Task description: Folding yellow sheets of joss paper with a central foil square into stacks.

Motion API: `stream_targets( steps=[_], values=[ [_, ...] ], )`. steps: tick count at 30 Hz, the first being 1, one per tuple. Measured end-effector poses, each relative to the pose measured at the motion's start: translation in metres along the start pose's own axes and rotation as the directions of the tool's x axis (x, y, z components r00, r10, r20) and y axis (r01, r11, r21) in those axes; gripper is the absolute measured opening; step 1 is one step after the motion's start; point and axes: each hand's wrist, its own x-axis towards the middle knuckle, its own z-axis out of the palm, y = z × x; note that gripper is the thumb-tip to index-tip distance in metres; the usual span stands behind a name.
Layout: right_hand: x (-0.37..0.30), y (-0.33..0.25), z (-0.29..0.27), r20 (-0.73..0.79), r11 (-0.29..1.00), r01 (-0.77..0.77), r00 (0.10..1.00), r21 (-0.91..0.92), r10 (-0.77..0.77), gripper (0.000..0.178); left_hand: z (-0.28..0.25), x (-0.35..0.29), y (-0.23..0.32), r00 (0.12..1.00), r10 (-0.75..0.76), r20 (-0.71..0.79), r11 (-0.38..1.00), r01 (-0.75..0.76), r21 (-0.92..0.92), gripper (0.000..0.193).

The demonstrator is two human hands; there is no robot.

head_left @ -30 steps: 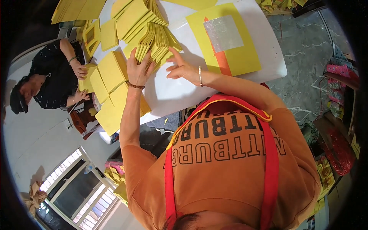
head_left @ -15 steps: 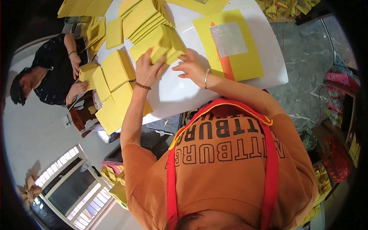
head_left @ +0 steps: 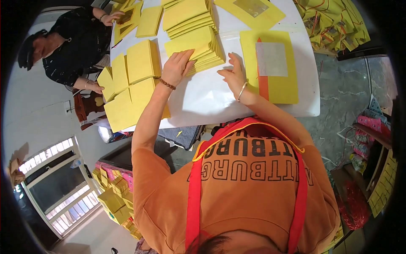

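The left hand [head_left: 176, 65] lies palm down, fingers together and stretched flat, on the near left end of a fanned stack of yellow paper sheets [head_left: 198, 47], pressing on it rather than gripping it. The right hand [head_left: 233, 75] rests just beside the stack's near right end, fingers spread and open, fingertips touching the edge of the sheets and the white surface [head_left: 203, 99]; it holds nothing. The stack sits around the middle of the surface, with a second yellow stack [head_left: 186, 15] just behind it toward the far edge. To the right, near the right edge, lies a large yellow sheet [head_left: 281, 82] bearing a pale rectangle and an orange strip. Along the left edge, square yellow bundles [head_left: 131, 80] overlap and hang past the near left corner. Another person in black [head_left: 69, 46] sits at that left side, one hand [head_left: 94, 86] on the bundles.
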Motion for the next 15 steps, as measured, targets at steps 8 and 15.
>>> stream_targets(
  steps=[8,15],
  values=[
    [0.000,-0.019,0.008,0.235,0.782,0.468,0.883,-0.410,-0.405,0.048,0.001,0.003,0.006,0.998,0.027,-0.051,0.992,-0.021,0.126,0.050],
    [0.014,-0.011,-0.001,0.277,0.891,0.345,0.923,-0.296,-0.266,0.044,-0.053,-0.024,0.032,0.935,0.055,-0.351,0.979,0.019,0.203,0.052]
  ],
)
